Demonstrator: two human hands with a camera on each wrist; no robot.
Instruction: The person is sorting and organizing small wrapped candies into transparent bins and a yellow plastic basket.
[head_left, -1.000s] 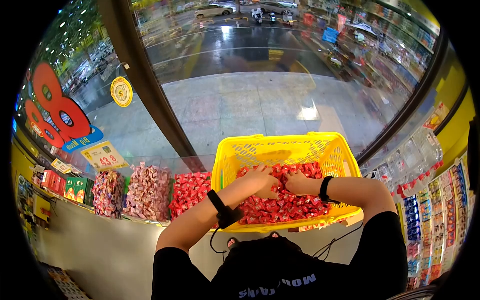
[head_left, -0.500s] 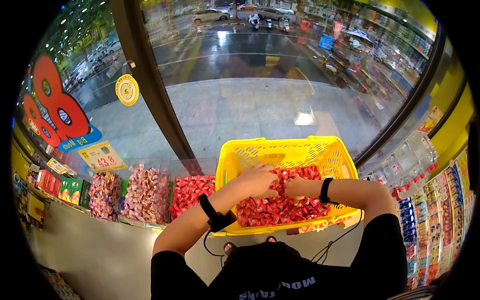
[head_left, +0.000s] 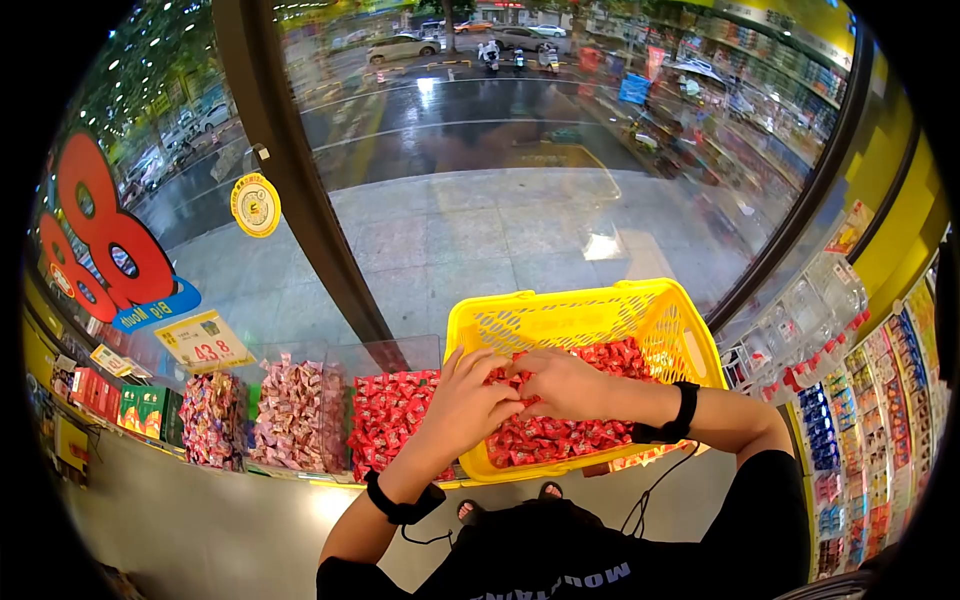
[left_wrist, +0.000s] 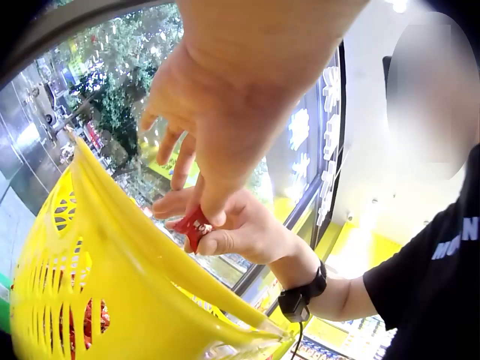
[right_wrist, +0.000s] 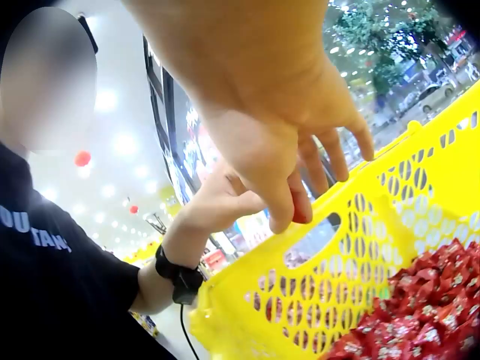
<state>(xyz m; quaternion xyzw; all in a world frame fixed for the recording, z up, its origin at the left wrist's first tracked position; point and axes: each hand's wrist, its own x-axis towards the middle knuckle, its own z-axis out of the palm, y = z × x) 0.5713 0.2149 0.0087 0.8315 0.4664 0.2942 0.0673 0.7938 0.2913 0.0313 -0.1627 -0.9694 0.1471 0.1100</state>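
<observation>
A yellow plastic basket (head_left: 590, 300) holds many red-wrapped candies (head_left: 560, 440). My left hand (head_left: 465, 400) is over its left side, fingers spread and thumb close to my right hand (head_left: 570, 385), which reaches in from the right. In the left wrist view, a single red-wrapped candy (left_wrist: 196, 227) is between the thumb and fingers of my right hand (left_wrist: 255, 232). The thumb of my left hand (left_wrist: 217, 135) is right at the candy's upper end. My right hand (right_wrist: 277, 127) hides most of that candy in the right wrist view.
Clear bins left of the basket hold red candies (head_left: 385, 410), pink-wrapped candies (head_left: 295, 410) and mixed candies (head_left: 212, 410), beneath a price card (head_left: 206, 340). A window (head_left: 450, 230) is behind the basket. Hanging packets (head_left: 860, 430) line the right side. A cable (head_left: 640, 510) trails by the basket.
My left hand has drawn back from the candies to the basket's left side. My right hand has moved left across the basket to meet it, with a red candy now visible.
</observation>
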